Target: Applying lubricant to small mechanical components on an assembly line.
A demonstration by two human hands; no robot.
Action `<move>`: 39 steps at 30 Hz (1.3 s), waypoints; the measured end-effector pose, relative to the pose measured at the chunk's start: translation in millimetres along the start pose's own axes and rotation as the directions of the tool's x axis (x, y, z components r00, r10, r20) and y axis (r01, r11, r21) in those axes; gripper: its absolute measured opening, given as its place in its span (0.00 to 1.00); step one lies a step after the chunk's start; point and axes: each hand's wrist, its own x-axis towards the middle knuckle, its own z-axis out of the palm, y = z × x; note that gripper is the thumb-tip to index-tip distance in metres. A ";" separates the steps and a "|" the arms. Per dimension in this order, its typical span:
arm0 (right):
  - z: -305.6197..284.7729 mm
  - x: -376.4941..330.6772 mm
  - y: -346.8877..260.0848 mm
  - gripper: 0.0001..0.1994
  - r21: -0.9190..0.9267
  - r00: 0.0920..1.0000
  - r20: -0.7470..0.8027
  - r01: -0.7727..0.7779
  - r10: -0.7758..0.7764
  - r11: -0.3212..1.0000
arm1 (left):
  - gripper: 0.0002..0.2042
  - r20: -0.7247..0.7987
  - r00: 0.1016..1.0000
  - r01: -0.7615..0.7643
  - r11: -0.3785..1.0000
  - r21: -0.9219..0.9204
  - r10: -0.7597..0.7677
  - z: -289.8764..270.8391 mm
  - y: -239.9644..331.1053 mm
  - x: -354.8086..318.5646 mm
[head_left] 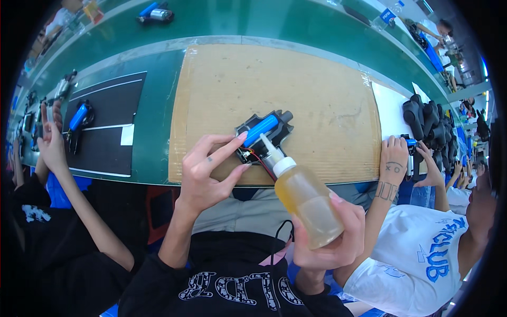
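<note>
My left hand (203, 169) steadies a black plastic housing (283, 133) on the cardboard, thumb and fingers closed at its lower left edge. A blue cylinder (262, 130), like a battery cell, lies in the housing, and a fingertip touches its near end. Thin red and dark wires (255, 155) with a small white connector show beside the fingers. My right hand (335, 230) grips a squeeze bottle (305, 198) of amber liquid. The bottle is tilted, its pale nozzle pointing at the housing just beside the blue cylinder; whether the tip touches cannot be made out.
A cardboard sheet (222, 79) covers the bench before me. To the left, a similar blue-and-black assembly (79, 117) lies on a black mat (111, 100), near a co-worker's hand. At right, another person's hands work beside piled black housings (422, 116). A motor-like part (158, 14) sits behind.
</note>
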 end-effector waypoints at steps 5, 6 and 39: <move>4.6 5.9 17.2 0.29 -0.062 0.999 -0.029 0.032 -0.034 0.998 | 0.29 -0.024 1.000 0.019 1.000 0.012 -0.018 1.4 1.7 -3.3; 7.4 1.3 22.5 0.29 0.038 0.996 -0.075 -0.050 0.053 0.998 | 0.29 -0.020 1.000 0.025 0.999 0.023 -0.024 1.0 2.7 -3.1; 39.8 -9.2 89.0 0.20 0.733 0.638 -0.377 -0.238 0.672 0.637 | 0.37 0.568 0.474 -0.776 0.624 -0.091 0.673 210.3 31.8 249.9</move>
